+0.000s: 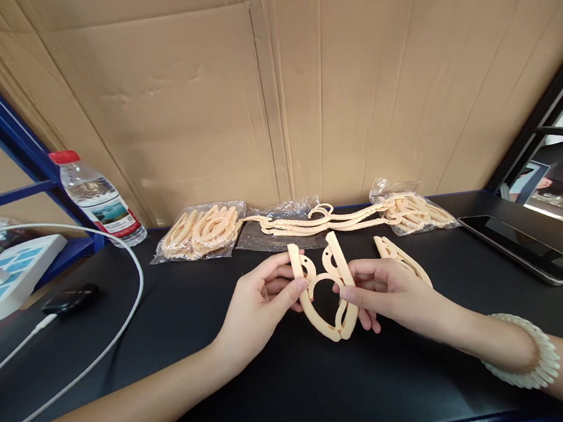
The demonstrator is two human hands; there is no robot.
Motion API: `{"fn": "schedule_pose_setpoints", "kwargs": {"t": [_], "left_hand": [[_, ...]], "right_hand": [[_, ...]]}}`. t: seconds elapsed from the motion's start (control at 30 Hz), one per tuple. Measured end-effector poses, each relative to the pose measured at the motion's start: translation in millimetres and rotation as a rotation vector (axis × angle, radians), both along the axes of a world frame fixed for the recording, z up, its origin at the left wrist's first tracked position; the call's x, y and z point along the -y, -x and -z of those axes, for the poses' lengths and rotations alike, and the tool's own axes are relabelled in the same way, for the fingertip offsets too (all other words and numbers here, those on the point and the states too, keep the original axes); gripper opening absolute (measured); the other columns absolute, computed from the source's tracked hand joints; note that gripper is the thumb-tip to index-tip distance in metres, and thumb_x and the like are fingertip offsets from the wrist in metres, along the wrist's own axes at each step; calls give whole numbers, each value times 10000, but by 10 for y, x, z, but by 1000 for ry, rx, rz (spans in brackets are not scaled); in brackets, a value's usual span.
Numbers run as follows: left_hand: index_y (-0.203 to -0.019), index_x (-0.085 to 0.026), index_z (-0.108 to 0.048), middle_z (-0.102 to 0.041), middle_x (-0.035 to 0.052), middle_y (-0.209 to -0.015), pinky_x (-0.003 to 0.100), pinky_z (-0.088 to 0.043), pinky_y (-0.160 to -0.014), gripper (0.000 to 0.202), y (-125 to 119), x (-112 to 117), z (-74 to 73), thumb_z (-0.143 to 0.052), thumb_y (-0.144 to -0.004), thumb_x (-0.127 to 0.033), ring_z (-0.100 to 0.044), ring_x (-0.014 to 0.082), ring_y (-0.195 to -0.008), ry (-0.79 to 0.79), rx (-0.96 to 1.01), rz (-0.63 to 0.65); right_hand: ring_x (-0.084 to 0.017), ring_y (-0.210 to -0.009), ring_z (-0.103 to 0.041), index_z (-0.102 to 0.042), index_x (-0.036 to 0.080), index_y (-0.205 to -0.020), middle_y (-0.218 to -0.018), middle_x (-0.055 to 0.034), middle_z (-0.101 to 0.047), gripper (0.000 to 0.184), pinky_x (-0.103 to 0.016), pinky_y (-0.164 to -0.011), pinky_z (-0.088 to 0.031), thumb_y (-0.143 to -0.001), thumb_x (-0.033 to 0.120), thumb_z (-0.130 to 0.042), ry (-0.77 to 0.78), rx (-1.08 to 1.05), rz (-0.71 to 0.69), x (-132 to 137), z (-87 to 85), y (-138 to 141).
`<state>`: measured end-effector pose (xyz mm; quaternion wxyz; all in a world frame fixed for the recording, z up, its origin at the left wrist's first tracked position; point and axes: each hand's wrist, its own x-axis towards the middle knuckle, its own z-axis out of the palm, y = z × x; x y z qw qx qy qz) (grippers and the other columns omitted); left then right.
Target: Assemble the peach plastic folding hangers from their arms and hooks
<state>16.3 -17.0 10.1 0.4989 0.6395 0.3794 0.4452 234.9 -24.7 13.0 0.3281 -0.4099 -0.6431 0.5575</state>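
A cream plastic folding hanger [317, 316] is held between my two hands above the black table, its two arms swung up into a V with the hook curled between them. My left hand [265, 296] pinches the left arm between thumb and fingers. With thumb on the front and fingers behind, my right hand [383, 287] grips the right arm. Partly hidden behind my right hand lies another folded hanger [407, 261]. Farther back, several opened hangers [323, 221] lie stacked across the table, one hook sticking up.
Bagged folded hangers [200, 231] lie at the back left, with another bag [415, 212] at the back right. A water bottle [104, 203] leans at the left. A tablet [529, 248] lies right; a white cable [137, 300] loops left near a power strip [17, 276]. Cardboard [191, 113] stands behind.
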Motion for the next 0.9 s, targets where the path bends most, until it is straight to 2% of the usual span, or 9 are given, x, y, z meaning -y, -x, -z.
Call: {"fn": "schedule_pose_setpoints", "kwargs": {"t": [0.23,0.5,0.7,0.9], "left_hand": [[-1155,-256,-650,-648,4,-931,250,-589,-732,379,-16,15,30,-742,-786,-253,-647,131,-794,0,-3,-7],[-1128,-263,-671,-621,6,-949,232,-583,-739,328,-6,39,32,-728,-805,-253,-631,138,-858,-51,-26,-4],[-1143,-305,-674,-598,0,-984,210,-582,-732,328,-19,45,21,-708,-824,-236,-626,134,-889,-113,-55,11],[-1101,-248,-671,-679,15,-1001,234,-583,-741,269,-43,70,-22,-693,-833,-237,-646,150,-889,-61,-99,31]], "right_hand": [[-94,-442,-558,-583,161,-762,-569,23,-584,351,-191,-401,-462,-790,494,-687,11,-12,89,20,7,-3],[-79,-397,-547,-565,155,-700,-509,39,-558,305,-162,-364,-441,-801,424,-671,-19,36,139,43,-28,16],[-77,-396,-540,-584,150,-721,-495,50,-538,253,-155,-363,-438,-810,369,-672,-22,31,116,55,-25,23],[-76,-379,-517,-566,154,-698,-469,59,-513,298,-156,-353,-413,-779,395,-721,-7,11,77,78,-7,13]]}}
